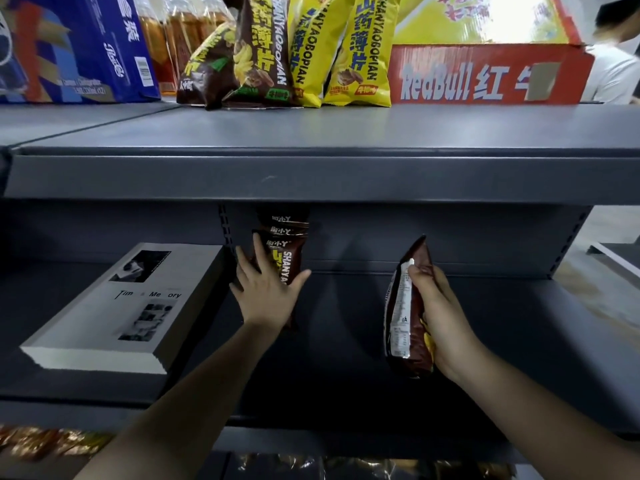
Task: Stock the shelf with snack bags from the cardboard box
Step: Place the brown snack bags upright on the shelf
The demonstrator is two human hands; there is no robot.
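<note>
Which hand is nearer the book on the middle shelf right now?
Left. The left hand presses the standing brown bags just right of the book; the right hand holds another brown bag farther right.

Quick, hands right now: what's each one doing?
Left hand: open, flat against the standing brown bags.
Right hand: gripping one brown snack bag.

Glossy plastic snack bags point(284, 258), matt metal shelf point(346, 174)
</note>
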